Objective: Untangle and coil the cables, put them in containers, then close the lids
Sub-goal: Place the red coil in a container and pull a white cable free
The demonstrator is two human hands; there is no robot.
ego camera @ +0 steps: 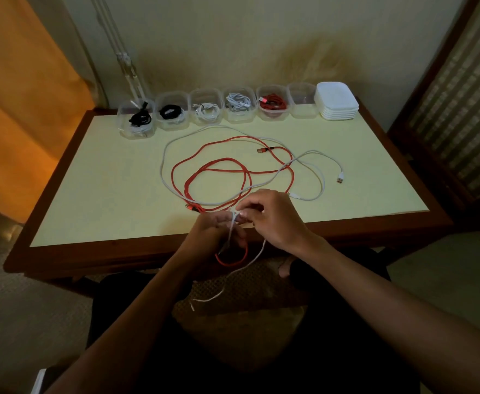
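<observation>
A thin white rubbery cable [165,155] and a thin orange-red cable [219,162] lie in wide overlapping loops on the pale yellow, smooth-topped table [91,194] with a dark wooden rim. The loops spread mostly left to right across the table's middle. The white cable's flat plug [340,177] lies at the right, pointing toward the near edge; an orange-red plug [261,150] points left, and another sits near the front edge, just left of the hands.

At the near edge both hands work a knotted spot of white cable. The left hand [213,231] curls its fingers round the strands, and the right hand [273,216] pinches the white cable with fingertips bent. Below them a small orange-red loop and a white tail hang off the table's edge toward the lap.

Along the far edge stands a row of six clear plastic rounded containers [302,100], lids off: two hold black coils, two white, one orange-red; the rightmost looks empty. Just beside it rests a stack of white rounded lids [336,100].
</observation>
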